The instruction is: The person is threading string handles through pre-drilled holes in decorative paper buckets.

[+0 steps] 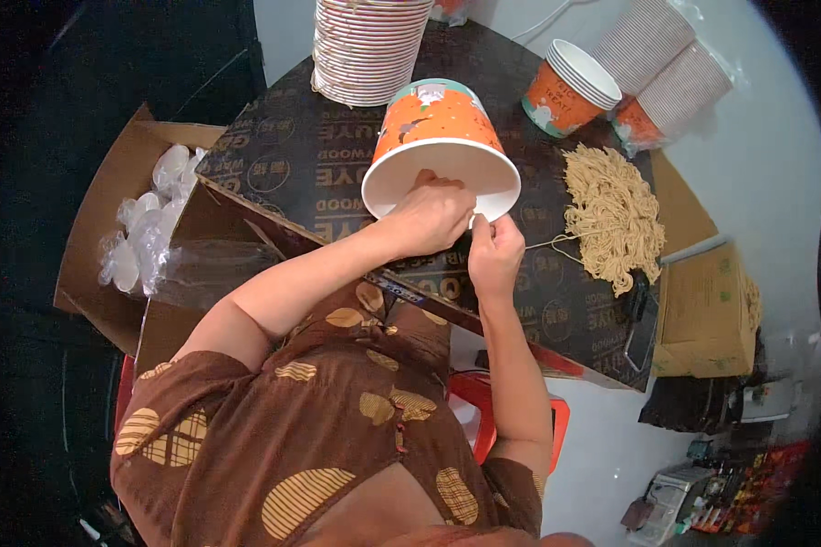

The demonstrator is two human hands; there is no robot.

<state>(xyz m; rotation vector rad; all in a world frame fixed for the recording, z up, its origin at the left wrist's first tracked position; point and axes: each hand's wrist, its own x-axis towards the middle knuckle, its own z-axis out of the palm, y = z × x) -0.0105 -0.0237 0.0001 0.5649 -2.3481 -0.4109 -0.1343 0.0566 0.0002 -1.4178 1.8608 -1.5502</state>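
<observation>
An orange paper bucket [441,118] with a green base band and white inside lies tipped on the table, its mouth facing me. My left hand [433,214] reaches into the mouth near the lower rim, fingers curled; what they close on is hidden. Against the rim's lower right, my right hand [497,251] pinches a thin beige cord [552,242] between thumb and finger. That cord runs to a heap of beige cords [613,214] lying on the right.
A tall stack of buckets [372,46] stands at the back. Shorter nested buckets [570,91] and wrapped stacks [670,87] sit back right. An open carton [100,228] with clear-wrapped items is left of the dark table [283,173]; another carton [702,310] stands right.
</observation>
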